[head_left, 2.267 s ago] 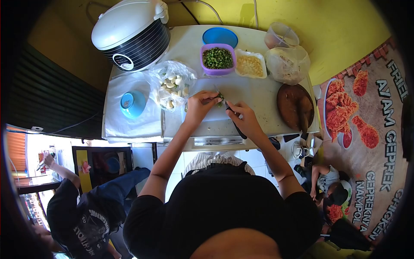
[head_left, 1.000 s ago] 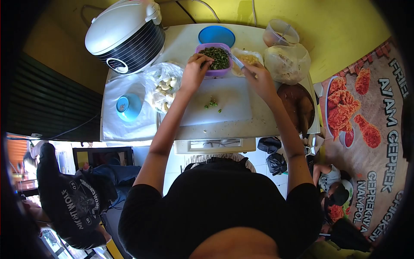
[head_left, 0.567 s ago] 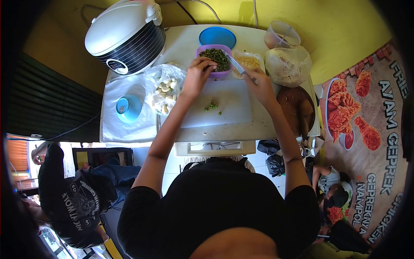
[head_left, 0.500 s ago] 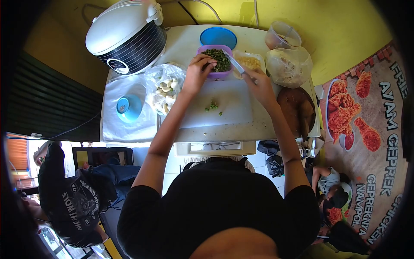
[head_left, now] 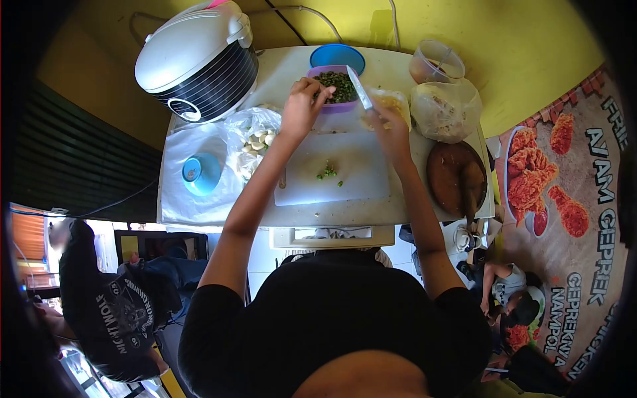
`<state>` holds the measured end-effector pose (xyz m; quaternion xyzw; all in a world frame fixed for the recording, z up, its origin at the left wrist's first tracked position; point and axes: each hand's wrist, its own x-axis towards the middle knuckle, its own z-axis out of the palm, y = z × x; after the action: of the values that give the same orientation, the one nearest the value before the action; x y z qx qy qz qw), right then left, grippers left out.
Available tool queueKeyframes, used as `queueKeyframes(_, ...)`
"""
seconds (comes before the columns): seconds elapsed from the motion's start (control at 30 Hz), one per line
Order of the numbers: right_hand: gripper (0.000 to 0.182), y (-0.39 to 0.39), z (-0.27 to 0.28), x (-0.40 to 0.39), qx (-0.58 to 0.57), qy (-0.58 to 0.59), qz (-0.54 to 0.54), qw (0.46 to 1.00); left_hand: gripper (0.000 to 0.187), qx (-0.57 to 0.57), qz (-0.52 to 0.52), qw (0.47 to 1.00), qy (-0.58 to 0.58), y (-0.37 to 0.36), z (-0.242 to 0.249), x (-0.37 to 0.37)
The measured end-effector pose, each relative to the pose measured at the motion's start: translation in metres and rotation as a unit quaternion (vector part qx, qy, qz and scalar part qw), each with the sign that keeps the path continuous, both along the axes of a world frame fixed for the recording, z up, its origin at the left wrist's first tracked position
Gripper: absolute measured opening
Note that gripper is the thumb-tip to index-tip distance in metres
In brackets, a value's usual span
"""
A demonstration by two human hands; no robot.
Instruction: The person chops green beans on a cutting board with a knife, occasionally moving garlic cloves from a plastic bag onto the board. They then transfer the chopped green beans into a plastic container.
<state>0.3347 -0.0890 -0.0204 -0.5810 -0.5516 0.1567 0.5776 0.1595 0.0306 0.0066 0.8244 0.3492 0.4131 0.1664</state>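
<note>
My right hand (head_left: 391, 125) grips a knife (head_left: 360, 88) by its handle, with the blade pointing up and away to the left. At the left rim of a purple container (head_left: 345, 108), my left hand (head_left: 306, 105) has its fingers bent and drawn together; whatever they may hold is hidden. Chopped green vegetable pieces (head_left: 340, 87) fill the container. Nearer to me lies a white cutting board (head_left: 355, 174) with a few green bits (head_left: 327, 171) on it. Beside my right hand, partly covered by it, is a pack of pale yellowish pieces (head_left: 391, 104).
A rice cooker (head_left: 199, 66) stands back left. Before it are a blue bowl (head_left: 201, 174) and a plastic bag of pale cloves (head_left: 255, 139). Right are a stone mortar (head_left: 444, 176), a filled bag (head_left: 446, 109) and a clear tub (head_left: 434, 63). Behind sits a blue lid (head_left: 342, 56).
My left hand has lifted slightly off the greens toward the container's left rim. The knife has swung more upright and pulled away from the container as my right hand shifted toward me.
</note>
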Motion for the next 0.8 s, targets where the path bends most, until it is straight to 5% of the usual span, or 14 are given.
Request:
queueKeyframes(0.23,0.033,-0.004,0.002,-0.007,0.0,0.033,-0.011,0.999,0.013,-0.118,-0.078,0.974,0.178,-0.023,0.008,-0.026)
queueKeyframes(0.43,0.033,-0.004,-0.002,-0.005,-0.012,0.033,-0.01,0.999,0.013,-0.02,-0.147,0.959,0.243,-0.006,-0.026,-0.022)
queueKeyframes(0.8,0.033,-0.008,0.001,-0.004,-0.027,0.053,-0.004,0.998,0.012,0.059,-0.225,0.936,0.263,-0.002,-0.009,-0.021)
